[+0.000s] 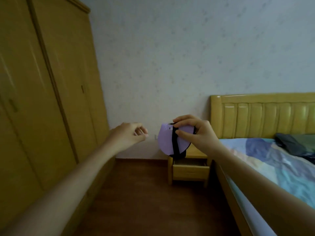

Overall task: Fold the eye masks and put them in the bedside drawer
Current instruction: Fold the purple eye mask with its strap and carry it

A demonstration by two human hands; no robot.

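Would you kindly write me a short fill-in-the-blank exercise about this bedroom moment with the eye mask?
1. The purple eye mask is pinched by the person's ____ hand.
2. The strap across the mask is ____ in colour.
3. The drawer of the bedside table stands ____.
4. The left hand holds ____.

Missing words: right; black; open; nothing

bed (265, 169): patterned blue sheet, dark folded cloth (293, 142) lying near the headboard | floor (136, 193): brown wood, bedside cabinet (189, 172) standing on it beside the bed, drawer (190, 167) pulled open
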